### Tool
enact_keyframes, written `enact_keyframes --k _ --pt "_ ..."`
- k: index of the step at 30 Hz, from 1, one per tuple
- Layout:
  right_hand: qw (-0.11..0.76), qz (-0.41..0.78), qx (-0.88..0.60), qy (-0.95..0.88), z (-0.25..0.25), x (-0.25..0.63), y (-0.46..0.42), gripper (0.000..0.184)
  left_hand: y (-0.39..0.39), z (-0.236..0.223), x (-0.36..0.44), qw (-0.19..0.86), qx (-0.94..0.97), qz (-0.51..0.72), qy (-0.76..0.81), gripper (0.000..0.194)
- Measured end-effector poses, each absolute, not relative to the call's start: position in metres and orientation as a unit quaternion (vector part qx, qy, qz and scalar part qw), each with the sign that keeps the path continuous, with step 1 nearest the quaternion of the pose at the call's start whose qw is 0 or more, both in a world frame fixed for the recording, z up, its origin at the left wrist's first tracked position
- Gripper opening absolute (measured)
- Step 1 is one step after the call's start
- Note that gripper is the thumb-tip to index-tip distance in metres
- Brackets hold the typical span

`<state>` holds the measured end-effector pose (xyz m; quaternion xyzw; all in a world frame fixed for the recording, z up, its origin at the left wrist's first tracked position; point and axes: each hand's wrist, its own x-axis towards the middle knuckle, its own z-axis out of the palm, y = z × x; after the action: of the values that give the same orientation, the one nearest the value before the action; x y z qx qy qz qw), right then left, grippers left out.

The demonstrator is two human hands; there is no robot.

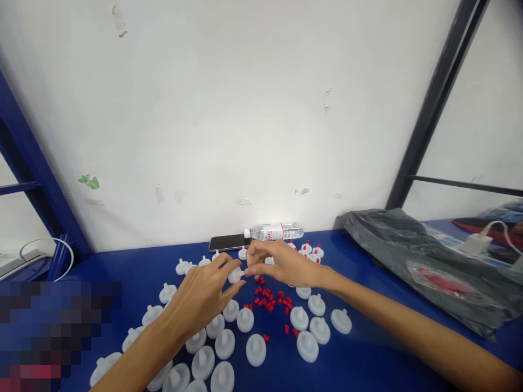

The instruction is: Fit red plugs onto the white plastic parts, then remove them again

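Note:
My left hand [210,286] grips a white plastic disc-shaped cap with a short spout [235,275] between thumb and fingers, with the spout turned to the right. My right hand [278,261] meets it there, thumb and forefinger pinched at the spout's tip. Whatever small piece those fingertips may hold is hidden. Just below the hands lies a loose scatter of small red caps [267,299]. Many more white spouted caps [256,349] rest spout-up around both hands. At the back right, several white caps wear red tips [318,250].
A clear water bottle [275,231] lies on its side against the wall, beside a dark phone [226,242]. On the right, a grey plastic bag [408,267] carries a clear packet of red pieces [443,280]. A white charger [476,243] with a cable sits further right on the blue table [379,348].

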<state>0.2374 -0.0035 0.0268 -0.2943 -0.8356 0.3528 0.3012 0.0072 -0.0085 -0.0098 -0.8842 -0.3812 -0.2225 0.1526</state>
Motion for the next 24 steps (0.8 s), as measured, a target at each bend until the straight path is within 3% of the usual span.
enact_keyframes --k 7,11,17,24 --pt "0.376 0.39 -0.329 -0.773 0.024 0.23 -0.011 0.029 -0.007 -0.01 0.007 0.18 -0.878 -0.263 -0.356 0.035" --pt "0.356 0.511 -0.263 -0.737 0.022 0.225 -0.016 0.042 -0.013 -0.006 0.01 0.193 -0.858 -0.33 -0.345 0.041" --pt "0.369 0.538 -0.202 -0.731 0.014 0.214 -0.021 0.03 -0.022 0.001 0.014 0.214 -0.844 -0.384 -0.307 0.035" --pt "0.4 0.574 -0.203 -0.685 0.002 0.212 -0.021 0.044 -0.026 0.006 0.019 0.247 -0.837 -0.387 -0.297 0.022"
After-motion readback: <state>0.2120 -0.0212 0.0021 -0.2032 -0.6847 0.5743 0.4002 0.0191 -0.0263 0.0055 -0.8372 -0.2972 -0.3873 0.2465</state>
